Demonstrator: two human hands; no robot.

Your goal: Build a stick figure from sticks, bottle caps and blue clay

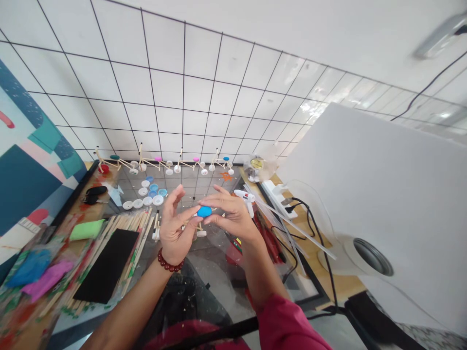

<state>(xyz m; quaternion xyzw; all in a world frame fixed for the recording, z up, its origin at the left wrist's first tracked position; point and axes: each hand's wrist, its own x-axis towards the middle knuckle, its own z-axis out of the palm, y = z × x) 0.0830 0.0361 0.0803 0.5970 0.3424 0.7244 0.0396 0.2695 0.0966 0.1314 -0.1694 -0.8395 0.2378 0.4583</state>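
Right hand (pixel 229 216) pinches blue cap (pixel 204 211) (left hand (pixel 175 233) too).

A string of round, polished dark-red beads (pixel 168 261) around the left wrist (pixel 171 249), sitting close against it. A crimson cloth sleeve (pixel 288 325), soft and slightly creased, over the right forearm (pixel 260 277), ending partway along it. Similar reddish fabric (pixel 182 335) along the bottom edge of the head view.
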